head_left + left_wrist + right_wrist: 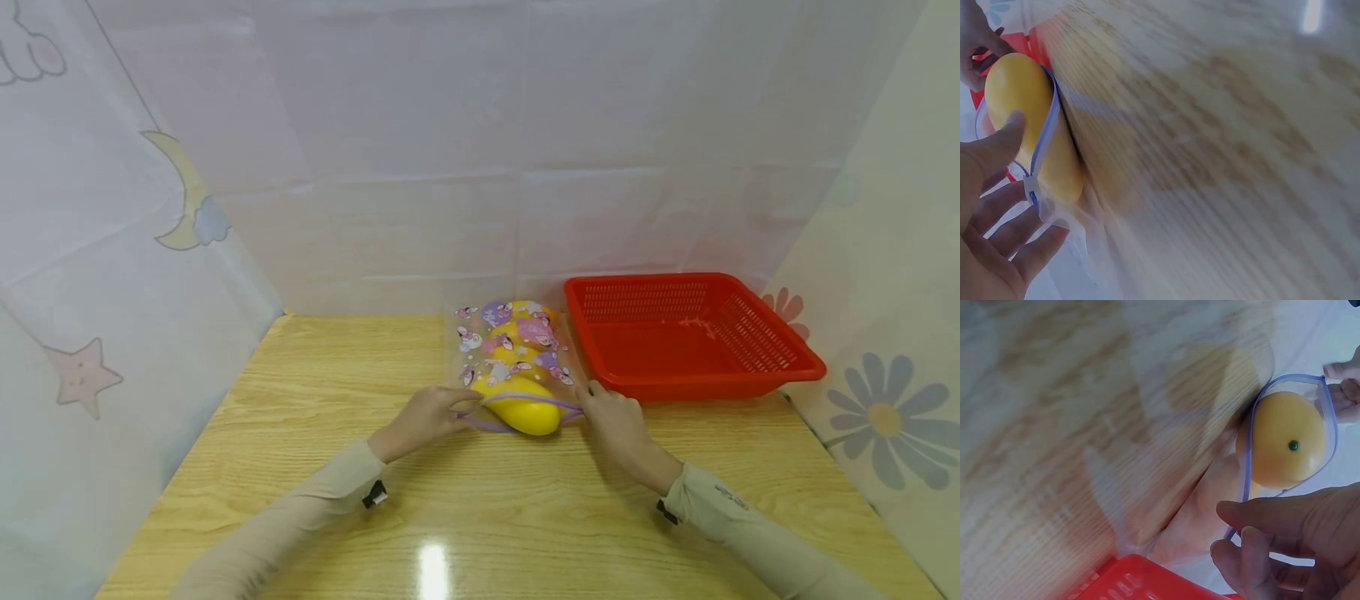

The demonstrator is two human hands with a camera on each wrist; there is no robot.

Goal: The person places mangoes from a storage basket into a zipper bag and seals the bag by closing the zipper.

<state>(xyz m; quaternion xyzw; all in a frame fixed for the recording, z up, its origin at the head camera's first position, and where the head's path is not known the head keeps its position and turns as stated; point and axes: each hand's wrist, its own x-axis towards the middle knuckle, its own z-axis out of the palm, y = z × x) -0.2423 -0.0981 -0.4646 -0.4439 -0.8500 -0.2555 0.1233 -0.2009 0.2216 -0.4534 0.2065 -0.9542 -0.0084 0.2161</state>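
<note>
A clear zip bag [471, 340] with cartoon print and a purple zip rim lies on the table, its mouth spread toward me. Several yellow, fruit-like things fill it. One large smooth yellow fruit [528, 414] pokes partly out of the mouth; the right wrist view shows a green nub [1294, 445] on its end. My left hand [423, 421] holds the mouth's left end, near a whitish slider [1030, 185], thumb over the fruit in the left wrist view. With thumb and fingers, my right hand [618, 429] pinches the right end of the rim.
A red plastic basket [693, 387] with slotted walls stands at the back right, close beside the bag and my right hand. The wooden table [337, 358] meets printed sheets [405, 233] at the back and both sides.
</note>
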